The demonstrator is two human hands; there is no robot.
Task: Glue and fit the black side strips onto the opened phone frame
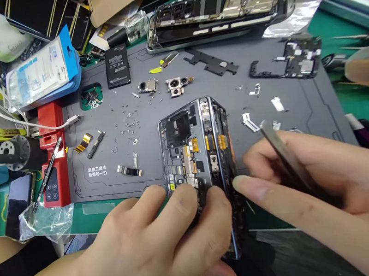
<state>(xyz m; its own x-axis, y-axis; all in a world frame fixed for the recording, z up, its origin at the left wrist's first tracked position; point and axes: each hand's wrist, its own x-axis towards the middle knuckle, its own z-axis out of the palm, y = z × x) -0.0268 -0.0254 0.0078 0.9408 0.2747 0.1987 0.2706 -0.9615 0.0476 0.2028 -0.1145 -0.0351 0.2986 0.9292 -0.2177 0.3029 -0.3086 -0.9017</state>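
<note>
At lower centre, the phone (178,129) is gripped by the left hand (165,239), tweezers (291,163) by the right hand (345,182); the flex (222,141) could be torn by overspread halves.

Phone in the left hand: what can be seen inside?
The opened phone shows orange flex pieces and a black panel at its upper left. The left hand covers much of the lower part, so what lies there cannot be seen.
</note>
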